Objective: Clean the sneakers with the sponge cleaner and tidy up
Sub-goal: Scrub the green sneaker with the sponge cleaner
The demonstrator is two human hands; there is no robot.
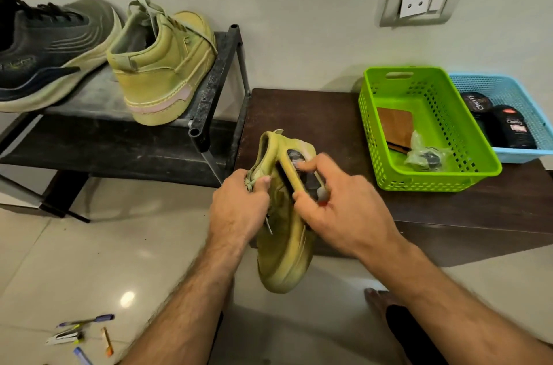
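I hold an olive-green sneaker (281, 257) in the air in front of the low dark table (314, 113), toe pointing down toward me. My left hand (239, 209) grips its collar and laces. My right hand (338, 209) holds a dark sponge cleaner (308, 179) with a clear casing against the sneaker's side near the heel. The matching olive-green sneaker (167, 65) stands upright on the black shoe rack (209, 86) at the left, heel toward me.
A dark sports shoe (51, 50) sits on the rack beside the green one. On the table stand a green basket (431, 176) holding a brown item and a plastic-wrapped thing, and a blue basket (520, 152) with black polish containers. Pens (83, 334) lie on the tiled floor.
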